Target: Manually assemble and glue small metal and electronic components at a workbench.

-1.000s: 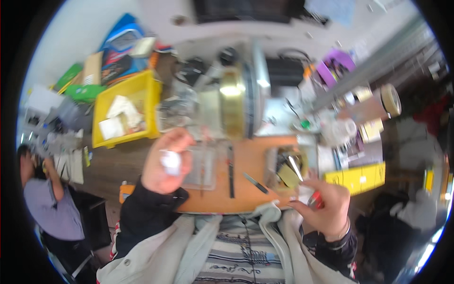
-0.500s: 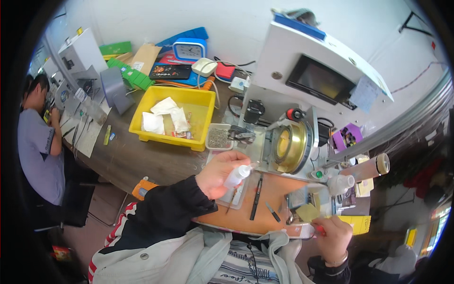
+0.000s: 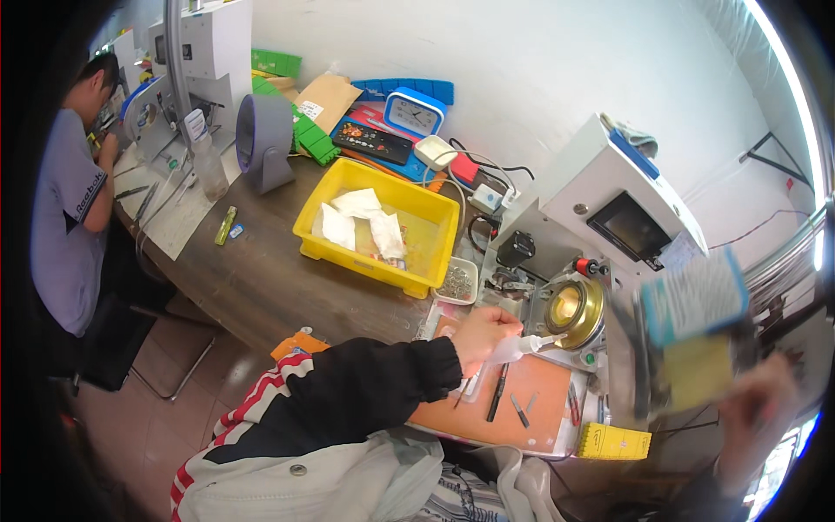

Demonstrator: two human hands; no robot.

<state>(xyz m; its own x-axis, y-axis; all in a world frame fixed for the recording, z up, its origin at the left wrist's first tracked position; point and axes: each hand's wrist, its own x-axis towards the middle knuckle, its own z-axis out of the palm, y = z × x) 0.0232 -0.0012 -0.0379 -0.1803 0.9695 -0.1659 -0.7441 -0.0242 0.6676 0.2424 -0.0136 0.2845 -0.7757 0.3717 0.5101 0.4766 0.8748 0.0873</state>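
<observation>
Our left hand (image 3: 485,337) is closed around a white dropper bottle (image 3: 522,346), nozzle toward the brass wheel (image 3: 581,317); touching or not, we can't tell. Squeezing too hard could dribble liquid on the wheel or the orange mat (image 3: 544,383) below. The right hand (image 3: 765,396), well apart at far right, looks clamped on a blue-labelled container (image 3: 696,304) clear of the table (image 3: 296,278); blur hides exact finger placement. We judge that a grip too near the edge, or more tilt, could let it slip and spill whatever's inside, which we can't make out. On the mat, the black pen (image 3: 498,391) lies near the left sleeve (image 3: 374,378), so a low forearm sweep could roll it. Farther out, bumping the small white dish (image 3: 457,283) could scatter its metal bits.
</observation>
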